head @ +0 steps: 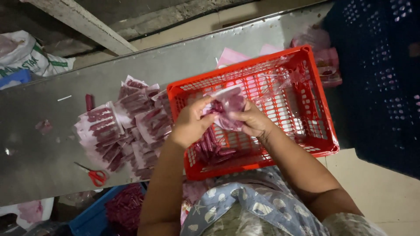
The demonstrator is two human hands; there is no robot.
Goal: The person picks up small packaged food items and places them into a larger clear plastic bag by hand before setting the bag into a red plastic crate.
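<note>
I see both hands, left hand (190, 124) and right hand (251, 120), fingers pinching 1 clear pouch (227, 107) (dark red sticks inside) between them, over the red basket (326, 131).

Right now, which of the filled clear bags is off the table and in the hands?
The bag held over the red basket, pinched between left hand and right hand. The other bags lie stacked on the metal table.

I am holding both bare forearms up and forward from the bottom of the view, converging toward the middle. My left hand (190, 124) is curling its fingers (202, 105) inward, thumb raised. My right hand (251, 122) is facing it closely, fingers pinching together, wrist bending slightly.
</note>
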